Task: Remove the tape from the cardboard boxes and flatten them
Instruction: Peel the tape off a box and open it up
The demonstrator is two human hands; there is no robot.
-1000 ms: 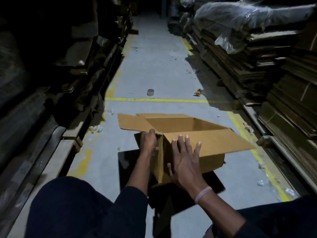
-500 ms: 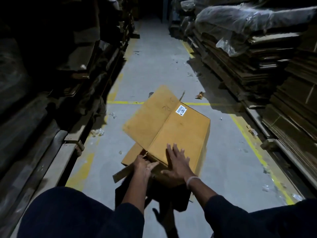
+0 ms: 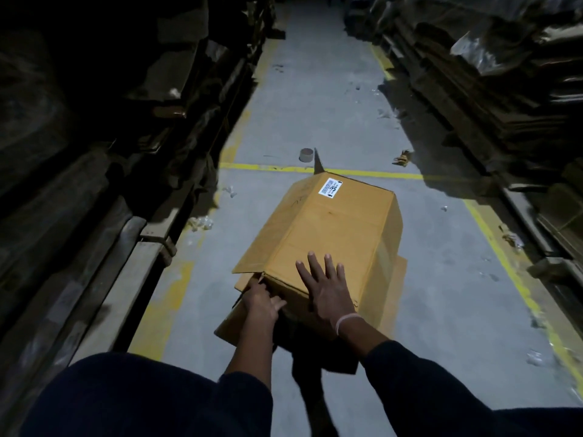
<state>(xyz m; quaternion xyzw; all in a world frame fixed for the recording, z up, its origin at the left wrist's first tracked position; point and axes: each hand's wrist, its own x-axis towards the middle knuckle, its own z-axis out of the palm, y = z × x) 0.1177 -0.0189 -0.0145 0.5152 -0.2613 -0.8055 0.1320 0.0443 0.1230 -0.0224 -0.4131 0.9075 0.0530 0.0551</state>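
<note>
A brown cardboard box lies tipped on its side on the grey floor in the middle of the aisle, a white label on its far upper corner. Its flaps stick out toward me at the near end. My right hand lies flat with fingers spread on the box's upper face near the close edge. My left hand grips the near left corner where a flap meets the box body. No tape is visible on the faces I can see.
Dark stacks of flattened cardboard line the right side and dark racks the left. A tape roll stands on the floor beyond the box by a yellow floor line. Small scraps litter the floor.
The box was upright and open a second ago; it has been tipped over away from me onto its side and now lies lower. Both hands followed it down.
</note>
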